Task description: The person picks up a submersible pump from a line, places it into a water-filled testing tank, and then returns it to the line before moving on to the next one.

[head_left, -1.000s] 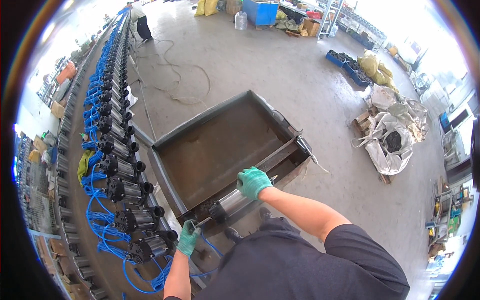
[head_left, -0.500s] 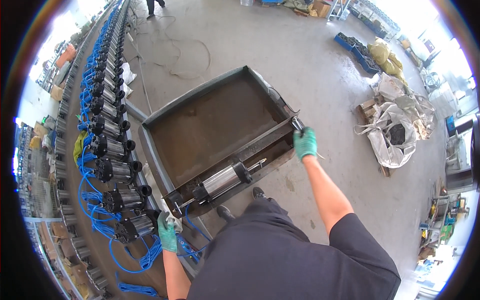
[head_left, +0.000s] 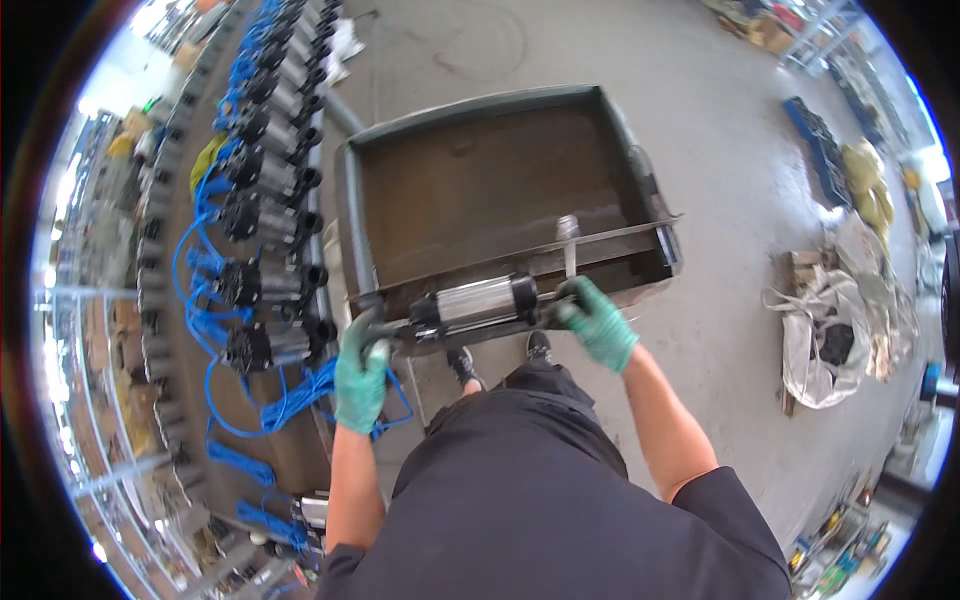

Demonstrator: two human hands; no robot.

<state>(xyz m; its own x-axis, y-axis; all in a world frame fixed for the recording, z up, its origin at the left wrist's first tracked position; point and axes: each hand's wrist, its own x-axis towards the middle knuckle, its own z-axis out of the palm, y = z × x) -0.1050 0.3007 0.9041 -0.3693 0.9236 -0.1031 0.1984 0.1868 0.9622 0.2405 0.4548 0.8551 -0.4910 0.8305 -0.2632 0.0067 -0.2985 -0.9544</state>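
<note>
A silver motor-like cylinder with black end caps (head_left: 475, 303) lies across the near side of a shallow metal tank (head_left: 470, 104). At its left end is my left hand (head_left: 362, 378), in a green glove. Its fingers are curled about a dark fitting, too blurred to name. By the cylinder's right end, my right hand (head_left: 600, 328), gloved in green too, has its fingers closed on the lower end of a slim silver metal tool (head_left: 568, 240). That tool points away from me over the tank's cross bar (head_left: 620, 232). The right fingertips are partly hidden and smeared.
Left of the tank runs a long row of similar silver-and-black units (head_left: 265, 220) with coiled blue cables (head_left: 300, 398). A white sack (head_left: 820, 340) sits on the floor at right. Beyond it are a yellowish bundle (head_left: 868, 185) and blue crates (head_left: 818, 150).
My right hand has come from the tank's right corner to the cylinder's right end, bringing the silver tool. My left hand has moved from beside the row to the cylinder's left end.
</note>
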